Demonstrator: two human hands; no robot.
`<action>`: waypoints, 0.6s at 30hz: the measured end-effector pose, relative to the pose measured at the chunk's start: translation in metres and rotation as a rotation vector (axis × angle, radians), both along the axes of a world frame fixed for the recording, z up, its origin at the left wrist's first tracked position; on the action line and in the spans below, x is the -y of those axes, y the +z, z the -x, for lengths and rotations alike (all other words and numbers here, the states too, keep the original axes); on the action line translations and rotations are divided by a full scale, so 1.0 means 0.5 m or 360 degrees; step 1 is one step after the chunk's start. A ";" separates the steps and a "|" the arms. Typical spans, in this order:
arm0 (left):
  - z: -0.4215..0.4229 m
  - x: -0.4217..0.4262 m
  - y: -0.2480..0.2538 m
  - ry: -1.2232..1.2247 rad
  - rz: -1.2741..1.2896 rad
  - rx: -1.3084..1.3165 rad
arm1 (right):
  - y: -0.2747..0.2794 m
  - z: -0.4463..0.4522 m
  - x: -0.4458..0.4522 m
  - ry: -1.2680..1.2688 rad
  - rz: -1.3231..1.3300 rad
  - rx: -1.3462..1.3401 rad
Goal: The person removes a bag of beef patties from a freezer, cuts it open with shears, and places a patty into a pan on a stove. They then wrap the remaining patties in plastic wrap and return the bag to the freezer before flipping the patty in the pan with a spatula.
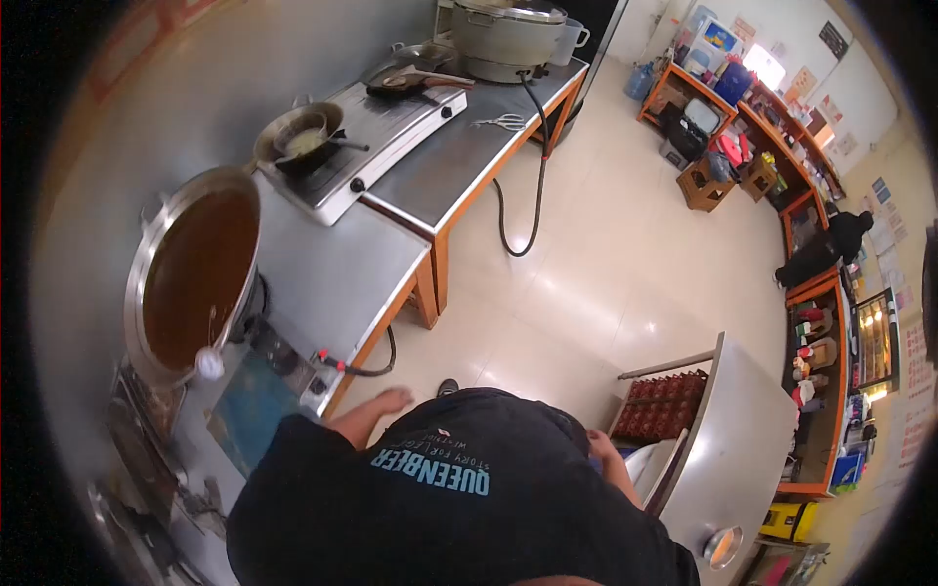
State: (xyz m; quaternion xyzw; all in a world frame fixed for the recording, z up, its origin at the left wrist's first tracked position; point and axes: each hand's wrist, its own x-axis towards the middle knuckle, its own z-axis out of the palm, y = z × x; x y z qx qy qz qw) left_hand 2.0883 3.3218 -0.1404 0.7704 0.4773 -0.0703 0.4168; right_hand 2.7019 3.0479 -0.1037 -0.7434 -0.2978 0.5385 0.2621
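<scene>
My left hand (393, 401) hangs beside the front edge of the steel counter (332, 259). Nothing shows in it, and its fingers look loosely extended. My right hand (600, 449) is low at my other side, near the dark red egg trays (662, 405) under a steel table (738, 430). My shirt partly covers its fingers, so I cannot tell whether it holds anything. On the counter to my left stands a wide metal pot (200, 278) of brown liquid, with a white round object (208, 363) at its rim.
A two-burner stove (342, 186) carries a small pan (298, 137) and a dark pan (405, 83). Scissors (503, 122) lie near a large cooker (508, 39). Its black hose (537, 210) loops to the floor. A person in black (835, 244) stands by far shelves. A metal bowl (723, 547) sits on the table.
</scene>
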 end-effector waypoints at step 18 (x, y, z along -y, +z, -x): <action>-0.663 -0.710 0.153 0.0378 0.0121 0.0219 | -0.198 -0.769 -0.711 0.1526 -0.0659 0.1506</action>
